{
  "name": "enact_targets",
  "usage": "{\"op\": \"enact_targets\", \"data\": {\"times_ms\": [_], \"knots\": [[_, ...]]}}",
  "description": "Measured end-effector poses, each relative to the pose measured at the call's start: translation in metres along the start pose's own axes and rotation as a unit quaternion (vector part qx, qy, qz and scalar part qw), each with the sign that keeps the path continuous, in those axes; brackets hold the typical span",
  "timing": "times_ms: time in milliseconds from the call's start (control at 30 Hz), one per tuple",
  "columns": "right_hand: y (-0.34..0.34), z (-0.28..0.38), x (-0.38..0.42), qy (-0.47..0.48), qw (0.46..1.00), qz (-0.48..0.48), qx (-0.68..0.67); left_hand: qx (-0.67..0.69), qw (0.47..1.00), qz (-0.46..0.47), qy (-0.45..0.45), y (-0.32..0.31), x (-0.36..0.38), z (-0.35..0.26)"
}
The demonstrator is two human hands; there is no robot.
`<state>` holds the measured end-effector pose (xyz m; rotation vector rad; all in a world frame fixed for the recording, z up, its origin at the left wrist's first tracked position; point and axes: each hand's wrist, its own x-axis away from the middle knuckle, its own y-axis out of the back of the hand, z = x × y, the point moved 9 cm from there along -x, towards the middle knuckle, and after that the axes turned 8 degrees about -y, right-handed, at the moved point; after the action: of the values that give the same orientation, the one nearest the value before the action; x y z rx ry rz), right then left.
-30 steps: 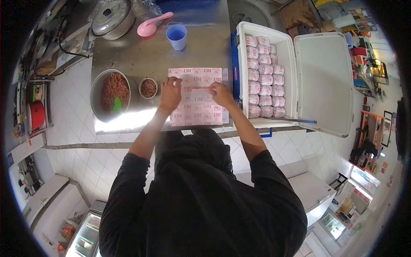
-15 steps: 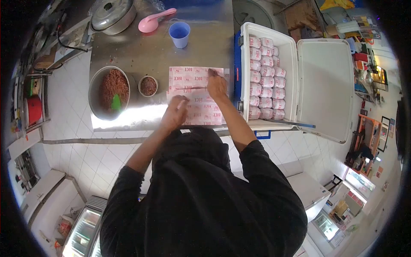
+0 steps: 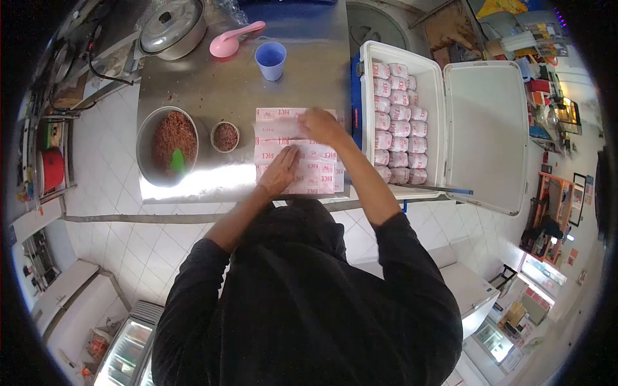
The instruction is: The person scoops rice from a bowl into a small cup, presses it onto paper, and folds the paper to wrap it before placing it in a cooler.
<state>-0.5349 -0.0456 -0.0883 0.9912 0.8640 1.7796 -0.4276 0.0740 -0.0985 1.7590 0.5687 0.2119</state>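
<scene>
Sheets of wrapping paper (image 3: 302,172) printed with red "RICE" lettering lie in a stack on the steel table. My left hand (image 3: 281,172) rests flat on them, fingers stretched out. Over the upper right part of the paper is my right hand (image 3: 322,127), blurred by motion, so its fingers cannot be made out. To the left stands a small cup of brown rice (image 3: 225,136). Beyond it, a large metal pot (image 3: 147,164) contains brown rice (image 3: 175,136) and a green scoop (image 3: 177,160).
At right, an open cooler (image 3: 434,116) holds several wrapped rice packs (image 3: 400,128), its lid (image 3: 484,135) swung outward. A blue cup (image 3: 270,62), pink ladle (image 3: 225,45) and lidded pot (image 3: 170,32) stand toward the back of the steel table (image 3: 187,83).
My left hand has moved right and settled flat on the paper. My right hand has moved slightly left. The dark red streak across the sheet no longer shows.
</scene>
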Motion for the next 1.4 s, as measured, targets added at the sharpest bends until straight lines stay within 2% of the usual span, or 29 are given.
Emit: {"op": "enact_targets", "data": {"times_ms": [33,100,133,200,233,267,367,467,500,567,600,733,800,833,867,900,933,1000,1067,1100,1167,1200,1300,1333,1400], "knots": [[-0.015,0.004,0.012,-0.015,0.996,0.085,0.004,-0.005,1.0,-0.011,0.003,-0.001,0.001,0.003],[-0.031,0.029,0.061,0.018,0.992,0.077,0.097,0.095,0.992,0.071,0.037,-0.023,0.009,0.015],[-0.036,0.038,0.078,0.042,0.994,0.021,0.101,0.148,0.981,0.113,0.053,-0.034,0.015,0.014],[-0.044,0.047,0.101,0.093,0.985,-0.098,0.111,0.154,0.987,0.013,0.042,-0.002,0.02,-0.004],[-0.041,0.047,0.104,0.084,0.986,-0.111,0.094,0.154,0.987,-0.034,0.036,0.022,0.023,-0.01],[-0.038,0.047,0.108,0.075,0.987,-0.124,0.075,0.11,0.987,-0.103,-0.055,0.058,0.021,-0.026],[-0.045,0.04,0.117,0.037,0.987,-0.153,0.023,0.039,0.99,-0.092,-0.1,0.052,0.015,-0.035],[-0.051,0.019,0.12,0.031,0.983,-0.178,0.012,0.045,0.998,-0.046,0.001,-0.005,0.013,0.009],[-0.05,0.014,0.122,0.034,0.982,-0.185,0.012,0.057,0.997,-0.043,0.019,-0.003,0.014,0.014],[-0.058,0.001,0.119,0.044,0.988,-0.136,0.05,0.078,0.995,-0.035,0.056,0.004,0.019,0.029],[-0.061,-0.002,0.117,0.048,0.991,-0.11,0.067,0.031,0.997,-0.051,0.043,0.007,0.021,0.033],[-0.062,-0.039,0.079,-0.147,0.989,-0.006,-0.029,0.224,0.97,-0.042,0.088,-0.003,0.008,0.076],[-0.052,-0.048,0.065,-0.252,0.965,0.055,-0.042,0.23,0.957,0.067,0.163,-0.005,-0.007,0.092],[-0.032,-0.038,0.058,-0.209,0.976,-0.055,0.01,0.231,0.945,0.121,0.199,-0.006,-0.01,0.099],[-0.014,-0.025,0.057,-0.164,0.971,-0.163,0.062,0.161,0.948,0.09,0.258,-0.016,-0.007,0.115],[0.002,-0.013,0.059,-0.114,0.95,-0.269,0.112,0.093,0.97,0.047,0.219,-0.002,-0.02,0.113],[-0.007,-0.011,0.049,-0.072,0.969,-0.211,0.104,0.025,0.984,0.004,0.179,0.011,-0.032,0.107],[-0.027,-0.007,0.037,0.009,0.992,-0.09,0.084,-0.012,0.991,0.005,0.131,0.014,-0.038,0.096],[-0.043,-0.013,0.047,-0.06,0.994,-0.055,0.071,0.055,0.987,0.091,0.117,-0.006,-0.032,0.089],[-0.05,-0.013,0.052,-0.092,0.993,-0.038,0.065,0.068,0.988,0.043,0.133,0.0,-0.026,0.086],[-0.065,-0.009,0.065,-0.135,0.988,-0.064,0.027,0.092,0.981,-0.052,0.162,0.005,0.0,0.069],[-0.075,-0.008,0.074,-0.158,0.984,-0.078,0.009,0.116,0.977,-0.071,0.166,-0.007,0.011,0.064],[-0.091,0.01,0.096,-0.179,0.94,-0.286,-0.059,0.131,0.938,-0.157,0.28,0.014,0.024,0.037],[-0.088,0.022,0.101,-0.173,0.932,-0.287,-0.136,0.123,0.934,-0.189,0.279,0.002,0.027,0.038],[-0.092,0.022,0.097,-0.238,0.911,-0.241,-0.233,0.176,0.923,-0.194,0.281,-0.016,0.037,0.034]]}}
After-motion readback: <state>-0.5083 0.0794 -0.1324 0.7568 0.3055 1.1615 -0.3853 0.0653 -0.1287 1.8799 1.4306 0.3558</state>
